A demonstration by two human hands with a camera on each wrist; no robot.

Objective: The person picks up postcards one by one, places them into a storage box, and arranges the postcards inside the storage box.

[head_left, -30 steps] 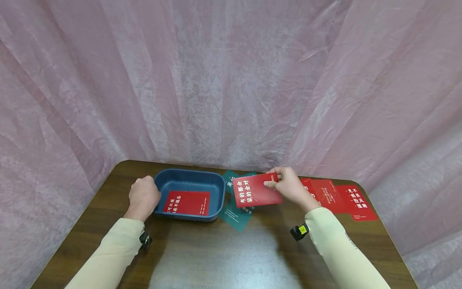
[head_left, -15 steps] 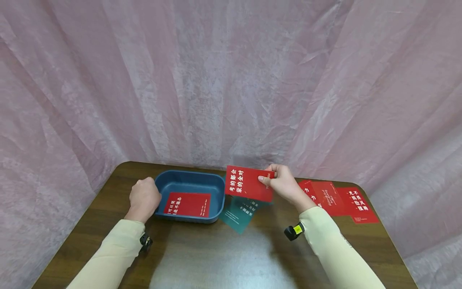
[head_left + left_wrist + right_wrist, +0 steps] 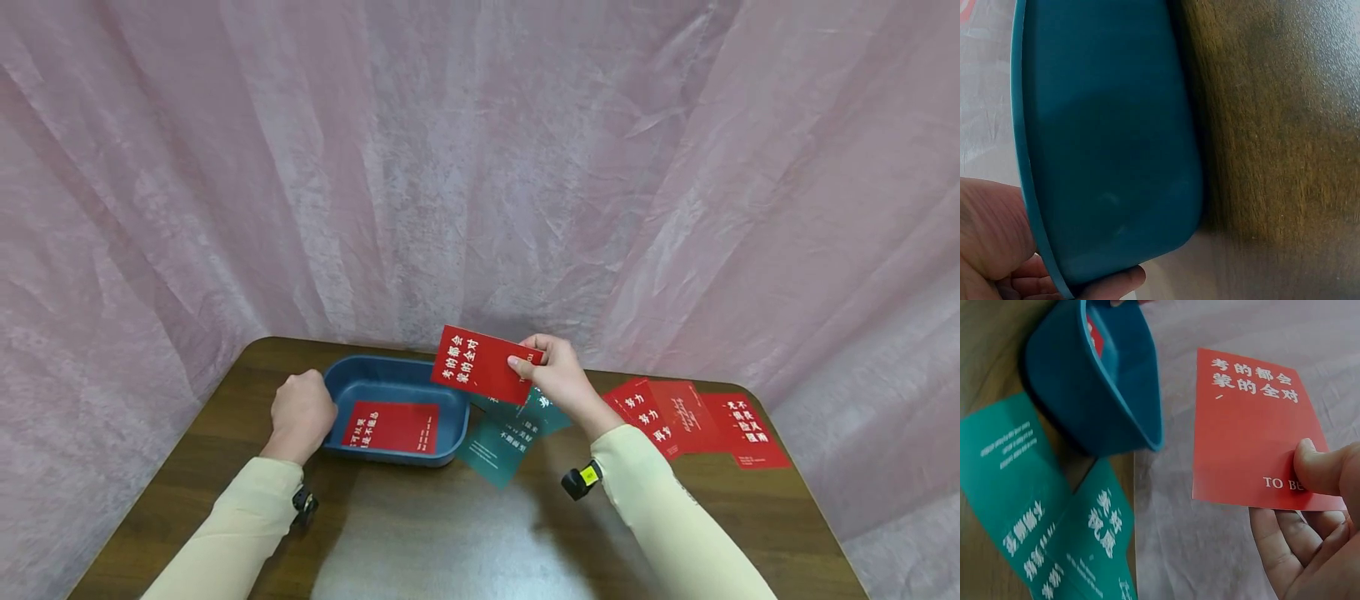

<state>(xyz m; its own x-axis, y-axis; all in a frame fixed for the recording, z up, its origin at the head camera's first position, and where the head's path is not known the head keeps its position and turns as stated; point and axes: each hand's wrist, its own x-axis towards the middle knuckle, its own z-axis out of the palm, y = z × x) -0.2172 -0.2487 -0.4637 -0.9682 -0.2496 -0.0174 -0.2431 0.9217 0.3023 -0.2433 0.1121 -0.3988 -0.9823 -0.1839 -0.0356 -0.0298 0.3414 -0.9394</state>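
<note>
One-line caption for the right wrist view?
Right hand pinches a red card beside the blue tray, green cards below.

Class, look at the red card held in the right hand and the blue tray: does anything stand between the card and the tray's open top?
Nothing visible does. The right hand pinches the red card in the air over the tray rim's right end. The tray holds only one flat red card; the left hand grips the tray's far side.

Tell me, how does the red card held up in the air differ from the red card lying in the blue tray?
The held red card is up in the air, pinched at one end by the right hand; the tray card lies flat on the floor of the blue tray, untouched. The held card is tilted, the tray card level. The left hand grips the tray's rim, not a card. Both are red with white lettering.
</note>
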